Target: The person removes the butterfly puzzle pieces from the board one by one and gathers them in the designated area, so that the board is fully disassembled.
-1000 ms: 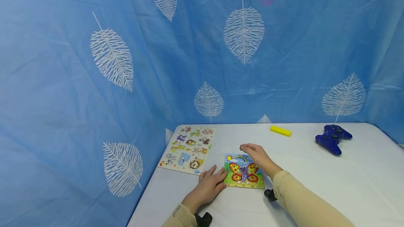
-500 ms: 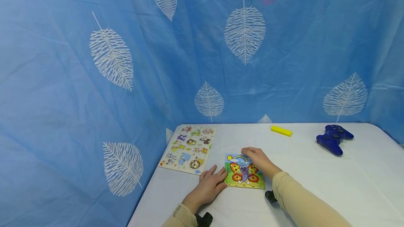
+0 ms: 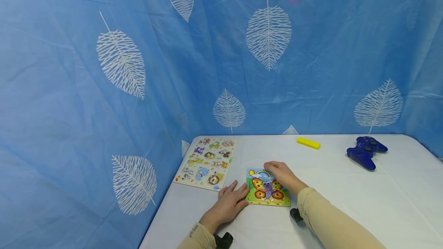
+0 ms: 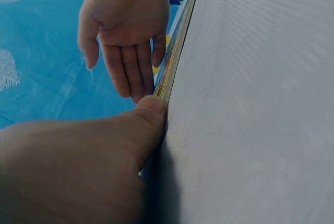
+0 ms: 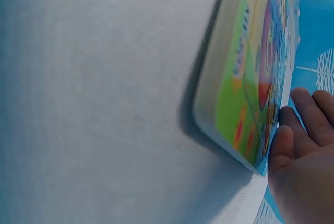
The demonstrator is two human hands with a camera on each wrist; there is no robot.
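The 2 hands are at a square butterfly puzzle (image 3: pixel 267 192), which lies flat on the desk (image 3: pixel 380 199) between them. The left hand (image 3: pixel 226 206) lies palm down with its fingers spread and extended, their tips at the puzzle's left edge and the thumb by its near left corner; nothing is pinched. The right hand (image 3: pixel 282 174) is at the far right corner, its fingers relaxed, close together and fairly straight in the left wrist view. I cannot tell whether those fingers touch the board. The puzzle shows 1 purple-bodied butterfly with red and yellow wings, under a rainbow and a sun.

Just beyond the left hand's fingers, to the left, lies a larger animal puzzle (image 3: pixel 208 162), also flat. Past the right hand, farther from the person, is a yellow block (image 3: pixel 308 143); well to the right of that hand rests a blue game controller (image 3: pixel 367 152). Beige sleeves (image 3: pixel 333 218) cover the 2 forearms, and 1 black object (image 3: pixel 224 240) shows under the left wrist. Beyond the hands hangs a blue curtain (image 3: pixel 194 68) with white leaf prints.
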